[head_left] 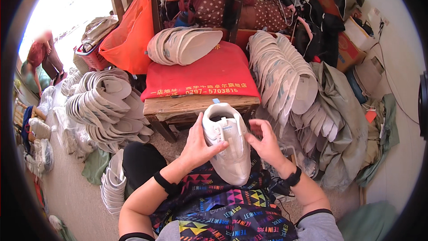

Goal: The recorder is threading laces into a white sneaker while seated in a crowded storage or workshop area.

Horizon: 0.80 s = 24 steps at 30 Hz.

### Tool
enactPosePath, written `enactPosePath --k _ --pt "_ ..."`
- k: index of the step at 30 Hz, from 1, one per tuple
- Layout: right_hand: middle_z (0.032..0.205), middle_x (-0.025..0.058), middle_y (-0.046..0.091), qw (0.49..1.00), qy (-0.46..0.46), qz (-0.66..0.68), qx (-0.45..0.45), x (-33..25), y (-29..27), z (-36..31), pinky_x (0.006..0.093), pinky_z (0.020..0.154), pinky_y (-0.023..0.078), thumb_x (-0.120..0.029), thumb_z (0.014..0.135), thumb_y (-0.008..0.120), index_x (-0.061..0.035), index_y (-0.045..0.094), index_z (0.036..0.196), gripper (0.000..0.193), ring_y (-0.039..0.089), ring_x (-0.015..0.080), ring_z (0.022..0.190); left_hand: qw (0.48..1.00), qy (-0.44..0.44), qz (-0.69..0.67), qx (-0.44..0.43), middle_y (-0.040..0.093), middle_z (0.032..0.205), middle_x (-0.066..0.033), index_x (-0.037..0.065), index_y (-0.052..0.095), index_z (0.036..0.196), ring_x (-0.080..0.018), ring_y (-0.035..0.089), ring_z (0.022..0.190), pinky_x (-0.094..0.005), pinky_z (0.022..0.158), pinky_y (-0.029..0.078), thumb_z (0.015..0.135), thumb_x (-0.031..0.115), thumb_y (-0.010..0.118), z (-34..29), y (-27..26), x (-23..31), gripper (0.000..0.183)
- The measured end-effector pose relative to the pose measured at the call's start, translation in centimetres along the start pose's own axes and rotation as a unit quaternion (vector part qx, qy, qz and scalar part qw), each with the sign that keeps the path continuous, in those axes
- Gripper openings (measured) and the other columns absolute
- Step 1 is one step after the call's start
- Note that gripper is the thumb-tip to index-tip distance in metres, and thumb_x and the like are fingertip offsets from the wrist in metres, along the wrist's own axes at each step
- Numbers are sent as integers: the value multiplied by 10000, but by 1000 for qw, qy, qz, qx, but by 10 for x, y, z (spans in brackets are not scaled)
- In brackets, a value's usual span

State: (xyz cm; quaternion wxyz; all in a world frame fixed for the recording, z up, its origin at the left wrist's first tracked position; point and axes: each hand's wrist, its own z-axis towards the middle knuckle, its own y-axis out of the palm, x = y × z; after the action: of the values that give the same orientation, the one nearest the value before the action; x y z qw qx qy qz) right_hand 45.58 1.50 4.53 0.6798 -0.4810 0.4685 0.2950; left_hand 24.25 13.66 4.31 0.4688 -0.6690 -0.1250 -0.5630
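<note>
A white sneaker (229,163) is held above my lap, its toe toward me and its opening toward the chair. A small light-blue tab sticks up at its heel. My left hand (195,145) grips it from the left, thumb lying across the laces area and fingers along the side. On the other side my right hand (269,145) is at the shoe's edge, its fingers apart and slightly bent. The right thumb is close against the shoe; whether it presses on it I cannot tell. Both wrists wear black bands.
Ahead stands a wooden chair (196,109) with a red cloth (196,80) and stacked pale shoe uppers (167,47). More stacks lie left (96,107) and right (281,76). An orange bag (129,40) hangs beside the chair. Another person (42,56) is at far left.
</note>
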Motion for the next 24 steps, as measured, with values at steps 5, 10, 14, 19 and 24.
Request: enactPosePath --k 5,10,14,19,24 --pt "1340 180 478 976 -188 -104 -19 -3 12 37 385 1079 351 -424 952 604 -23 440 1380 609 453 297 1274 999 51 -16 -2 388 1422 -257 -49 206 1480 -347 400 1335 -429 1113 323 755 462 764 13 21 -20 1048" --pt "1359 190 460 994 -65 69 -49 41 40 40 382 1084 348 -436 965 577 -36 411 1399 613 444 308 1289 979 7 -195 -54 378 1437 -209 -13 165 1502 -278 376 1351 -390 1119 310 811 421 695 12 27 -33 973" --pt "1398 198 433 994 -55 66 -65 57 46 40 362 1096 334 -455 978 549 -27 384 1420 637 429 287 1313 973 -35 -216 -73 388 1437 -201 7 151 1510 -271 385 1344 -383 1108 324 832 408 673 11 33 -48 944" --pt "1353 119 522 975 43 186 -109 54 6 35 319 1069 363 -452 986 551 2 426 1413 636 465 184 1269 983 -105 -138 -62 474 1379 -151 1 311 1458 -219 440 1279 -362 1073 367 904 363 644 17 34 -57 741" --pt "1145 60 636 979 166 120 -14 104 -82 -8 259 920 463 -247 990 586 -5 568 1258 362 585 108 1037 958 -118 -239 -108 467 1400 -186 -57 332 1445 -238 453 1295 -367 1096 347 932 244 637 -8 3 -52 669"
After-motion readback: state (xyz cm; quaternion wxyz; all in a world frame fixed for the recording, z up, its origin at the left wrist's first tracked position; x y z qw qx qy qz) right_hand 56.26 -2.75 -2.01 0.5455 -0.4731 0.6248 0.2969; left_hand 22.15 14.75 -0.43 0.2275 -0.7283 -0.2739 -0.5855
